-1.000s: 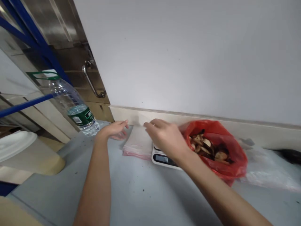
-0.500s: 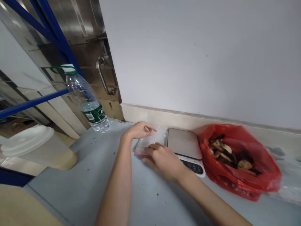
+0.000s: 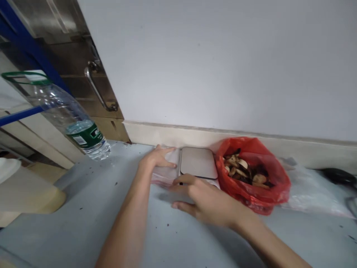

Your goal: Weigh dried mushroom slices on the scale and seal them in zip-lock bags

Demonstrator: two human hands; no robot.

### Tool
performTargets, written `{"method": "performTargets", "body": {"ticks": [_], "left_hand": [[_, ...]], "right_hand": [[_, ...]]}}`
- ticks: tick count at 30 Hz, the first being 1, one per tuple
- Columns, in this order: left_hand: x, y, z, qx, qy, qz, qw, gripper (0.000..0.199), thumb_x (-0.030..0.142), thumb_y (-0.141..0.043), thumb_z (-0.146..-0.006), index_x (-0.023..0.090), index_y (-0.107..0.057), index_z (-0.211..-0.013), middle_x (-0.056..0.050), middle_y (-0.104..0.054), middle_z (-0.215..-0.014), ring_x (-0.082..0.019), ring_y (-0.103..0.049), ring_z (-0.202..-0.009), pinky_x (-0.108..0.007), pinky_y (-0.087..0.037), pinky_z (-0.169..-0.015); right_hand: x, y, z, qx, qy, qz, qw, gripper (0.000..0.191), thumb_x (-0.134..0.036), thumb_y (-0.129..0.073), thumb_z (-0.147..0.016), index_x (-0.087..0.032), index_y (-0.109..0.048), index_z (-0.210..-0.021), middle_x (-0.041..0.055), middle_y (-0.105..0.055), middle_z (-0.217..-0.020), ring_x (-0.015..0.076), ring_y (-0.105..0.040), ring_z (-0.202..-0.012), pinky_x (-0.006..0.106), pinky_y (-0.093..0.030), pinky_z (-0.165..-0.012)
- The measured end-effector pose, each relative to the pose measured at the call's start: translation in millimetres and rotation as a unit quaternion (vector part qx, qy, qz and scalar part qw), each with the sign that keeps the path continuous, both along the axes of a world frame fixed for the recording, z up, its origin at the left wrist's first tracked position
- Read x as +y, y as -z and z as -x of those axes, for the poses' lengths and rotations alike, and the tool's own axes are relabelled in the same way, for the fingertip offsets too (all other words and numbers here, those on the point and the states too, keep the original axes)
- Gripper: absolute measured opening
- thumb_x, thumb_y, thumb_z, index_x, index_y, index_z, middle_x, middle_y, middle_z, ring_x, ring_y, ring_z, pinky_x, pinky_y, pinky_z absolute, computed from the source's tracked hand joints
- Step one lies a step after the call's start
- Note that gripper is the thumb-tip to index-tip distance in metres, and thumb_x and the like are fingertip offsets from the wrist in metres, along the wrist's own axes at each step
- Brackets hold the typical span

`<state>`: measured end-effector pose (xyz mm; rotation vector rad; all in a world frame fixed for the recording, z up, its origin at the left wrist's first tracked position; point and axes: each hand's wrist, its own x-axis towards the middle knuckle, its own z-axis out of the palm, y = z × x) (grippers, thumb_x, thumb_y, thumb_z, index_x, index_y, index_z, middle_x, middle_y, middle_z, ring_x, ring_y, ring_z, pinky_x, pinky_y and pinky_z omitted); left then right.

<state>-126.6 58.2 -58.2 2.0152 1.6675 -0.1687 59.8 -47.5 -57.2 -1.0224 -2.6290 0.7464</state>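
My left hand (image 3: 161,156) rests with its fingers spread on a flat stack of clear plastic bags (image 3: 167,172). To its right lies a kitchen scale (image 3: 198,162) with a bare metal plate and a white front. My right hand (image 3: 195,193) hovers in front of the scale, thumb and fingers apart with nothing between them, and hides most of its control panel. Right of the scale stands an open red plastic bag (image 3: 252,191) holding sliced, dried brown pieces (image 3: 238,171).
A large water bottle (image 3: 85,136) with a green label stands at the left. Beyond it is a pale plastic container (image 3: 28,188). Clear plastic bags (image 3: 312,191) and a black object (image 3: 338,175) lie at the right. A white wall (image 3: 212,67) rises behind.
The view has turned right, so things sit further left. My right hand has lifted off the plastic bags and moved toward me and the scale, opening. The fingers of my left hand have spread.
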Motion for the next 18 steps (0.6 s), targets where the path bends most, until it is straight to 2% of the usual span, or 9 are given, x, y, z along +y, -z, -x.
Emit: {"method": "performTargets", "body": {"ticks": [1, 3, 6, 8, 9, 12, 14, 16, 18], "left_hand": [[-1, -4.6, -2, 0.011, 0.004, -0.001, 1.000, 0.095, 0.053, -0.076, -0.076, 0.028, -0.038, -0.161, -0.021, -0.038, -0.163, -0.043, -0.053, -0.138, -0.046, -0.042, -0.113], [-3, -15.6, -6, 0.022, 0.018, -0.013, 1.000, 0.089, 0.050, -0.071, -0.081, 0.027, -0.038, -0.161, -0.019, -0.046, -0.158, -0.040, -0.052, -0.139, -0.044, -0.043, -0.112], [-11, -33.2, -19, 0.014, 0.050, -0.069, 0.996, 0.072, 0.044, -0.060, -0.091, 0.026, -0.043, -0.158, -0.014, -0.059, -0.148, -0.034, -0.056, -0.135, -0.040, -0.043, -0.112], [-18, -42.1, -36, -0.037, 0.088, -0.158, 0.983, 0.055, 0.038, -0.056, -0.095, 0.023, -0.056, -0.148, -0.011, -0.067, -0.137, -0.030, -0.062, -0.126, -0.039, -0.047, -0.107], [-21, -44.9, -48, -0.070, 0.106, -0.203, 0.971, 0.048, 0.035, -0.055, -0.097, 0.021, -0.062, -0.142, -0.011, -0.069, -0.133, -0.029, -0.064, -0.123, -0.039, -0.048, -0.106], [-32, -44.6, -90, -0.147, 0.167, -0.312, 0.924, 0.033, 0.026, -0.050, -0.102, 0.018, -0.072, -0.125, -0.009, -0.072, -0.128, -0.027, -0.064, -0.121, -0.039, -0.048, -0.107], [-38, -37.6, -120, -0.176, 0.235, -0.311, 0.904, 0.032, 0.021, -0.047, -0.104, 0.018, -0.075, -0.117, -0.008, -0.074, -0.125, -0.024, -0.066, -0.117, -0.037, -0.051, -0.105], [-44, -26.8, -148, -0.173, 0.300, -0.289, 0.893, 0.033, 0.023, -0.044, -0.106, 0.017, -0.074, -0.119, -0.009, -0.073, -0.125, -0.023, -0.066, -0.119, -0.035, -0.051, -0.105], [-48, -14.9, -168, -0.149, 0.325, -0.282, 0.890, 0.036, 0.026, -0.043, -0.108, 0.017, -0.068, -0.132, -0.010, -0.064, -0.142, -0.025, -0.055, -0.138, -0.038, -0.045, -0.115]], "right_hand": [[0, -7.3, -14, 0.016, 0.009, 0.010, 1.000, 0.031, -0.030, -0.064, -0.096, -0.023, -0.074, -0.125, 0.0100, -0.071, -0.130, 0.0249, -0.069, -0.115, 0.035, -0.054, -0.097], [2, -24.0, -45, 0.024, 0.047, 0.027, 0.998, 0.029, -0.031, -0.058, -0.099, -0.026, -0.075, -0.121, 0.0073, -0.076, -0.119, 0.0216, -0.072, -0.103, 0.033, -0.054, -0.091], [7, -47.4, -93, -0.013, 0.197, 0.019, 0.980, 0.030, -0.035, -0.053, -0.097, -0.021, -0.077, -0.108, 0.0061, -0.079, -0.090, 0.0221, -0.072, -0.080, 0.035, -0.054, -0.078], [11, -55.9, -126, -0.037, 0.303, -0.019, 0.952, 0.028, -0.036, -0.052, -0.094, -0.022, -0.076, -0.096, 0.0061, -0.078, -0.088, 0.0229, -0.070, -0.076, 0.035, -0.053, -0.074], [14, -56.9, -142, -0.049, 0.364, -0.041, 0.929, 0.024, -0.034, -0.054, -0.090, -0.022, -0.075, -0.092, 0.0067, -0.078, -0.087, 0.0243, -0.071, -0.077, 0.036, -0.053, -0.074], [20, -47.5, -188, -0.103, 0.517, -0.058, 0.848, 0.015, -0.029, -0.063, -0.077, -0.023, -0.070, -0.088, 0.0096, -0.077, -0.089, 0.0294, -0.072, -0.083, 0.038, -0.053, -0.072], [22, -35.1, -214, -0.133, 0.580, -0.035, 0.803, 0.018, -0.036, -0.070, -0.072, -0.024, -0.068, -0.086, 0.0102, -0.076, -0.086, 0.0324, -0.072, -0.082, 0.040, -0.054, -0.070], [23, -22.6, -236, -0.143, 0.600, 0.012, 0.787, 0.027, -0.042, -0.076, -0.066, -0.025, -0.066, -0.084, 0.0092, -0.075, -0.081, 0.0339, -0.072, -0.082, 0.041, -0.054, -0.069], [22, -12.7, -252, -0.134, 0.596, 0.047, 0.790, 0.031, -0.043, -0.080, -0.061, -0.025, -0.065, -0.082, 0.0075, -0.074, -0.077, 0.0336, -0.073, -0.080, 0.041, -0.055, -0.069]]}}
